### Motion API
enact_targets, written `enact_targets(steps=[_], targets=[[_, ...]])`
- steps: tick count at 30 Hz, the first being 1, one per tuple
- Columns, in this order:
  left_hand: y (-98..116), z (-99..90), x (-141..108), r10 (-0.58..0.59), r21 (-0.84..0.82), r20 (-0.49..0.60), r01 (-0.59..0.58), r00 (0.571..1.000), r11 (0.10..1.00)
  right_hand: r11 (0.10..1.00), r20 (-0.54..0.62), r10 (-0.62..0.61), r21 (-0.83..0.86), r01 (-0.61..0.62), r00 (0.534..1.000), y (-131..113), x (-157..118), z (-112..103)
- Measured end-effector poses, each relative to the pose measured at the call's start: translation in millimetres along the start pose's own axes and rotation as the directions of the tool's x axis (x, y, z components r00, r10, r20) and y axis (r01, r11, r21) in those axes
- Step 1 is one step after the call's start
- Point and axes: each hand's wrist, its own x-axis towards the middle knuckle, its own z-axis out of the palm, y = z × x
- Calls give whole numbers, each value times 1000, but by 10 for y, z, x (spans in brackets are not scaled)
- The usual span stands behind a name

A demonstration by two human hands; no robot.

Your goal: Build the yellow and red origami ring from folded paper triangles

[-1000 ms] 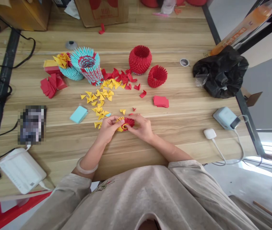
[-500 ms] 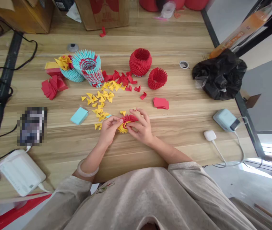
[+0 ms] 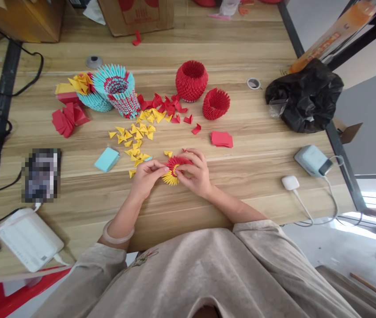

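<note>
A round ring of folded paper pieces (image 3: 170,177), red at the back and yellow toward the front, is held between both hands low over the table. My left hand (image 3: 148,176) pinches its left edge between thumb and fingers. On the right side, my right hand (image 3: 195,172) grips the ring, its fingers curled over the red points and hiding part of them. One yellow folded piece (image 3: 168,153) lies just behind the ring. Several more yellow folded pieces (image 3: 137,143) are scattered to the left, with red folded pieces (image 3: 165,104) beyond them.
Behind stand a blue-and-red paper vase (image 3: 123,95), a round red paper pot (image 3: 191,84) and a smaller red one (image 3: 216,105). Blue paper slips (image 3: 107,159) and red slips (image 3: 221,139) lie flanking the hands. A black plastic bag (image 3: 307,97) sits right; a white power bank (image 3: 30,238) left.
The view has shifted slightly. My right hand's fingers have curled down more closely over the ring, while my left hand keeps its pinch.
</note>
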Motion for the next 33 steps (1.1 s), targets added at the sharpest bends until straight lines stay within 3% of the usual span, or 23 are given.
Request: enact_targets(steps=[7,17,23,33], targets=[[-4,24,-18,1,7,-78,-1,997,1000,994,98,105,-12,-105,990,-46,17,-51],[-12,-6,-33,228,288,19,-224,973,931,973,92,229,-33,-227,969,-72,3,-41],[-3,-3,-35,206,320,50,-211,977,924,963,127,268,5,-271,955,-64,-10,-35],[-34,26,-37,171,301,10,-166,985,939,960,137,272,28,-278,952,-72,-5,-20]])
